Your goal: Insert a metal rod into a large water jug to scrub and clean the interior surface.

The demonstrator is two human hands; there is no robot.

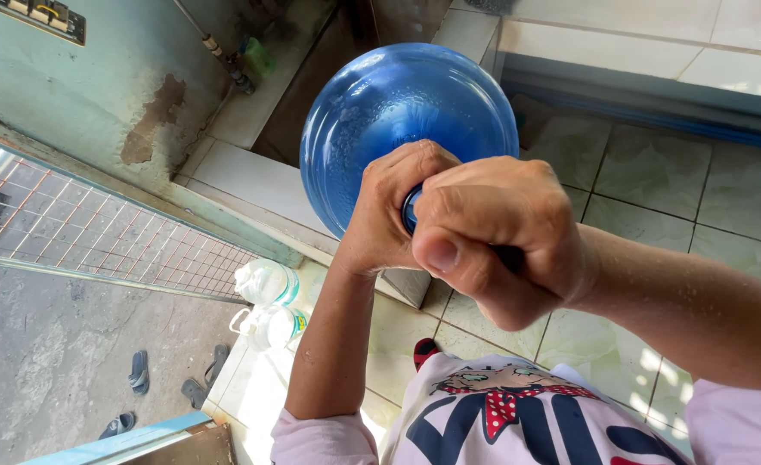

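Note:
A large blue translucent water jug [402, 112] stands in front of me, seen from above. Its neck is hidden between my two hands. My left hand [389, 207] wraps around the neck from the left side. My right hand [497, 237] is closed over the neck and cap from the right, thumb pointing toward me. Only a sliver of the dark blue neck shows between the fingers.
Two clear plastic bottles [269, 301] lie on the tiled floor [656, 181] by a step. A wire-mesh gate [96, 232] runs along the left. Several sandals [139, 372] lie on the concrete outside. A raised white-tiled ledge [656, 43] is at the top right.

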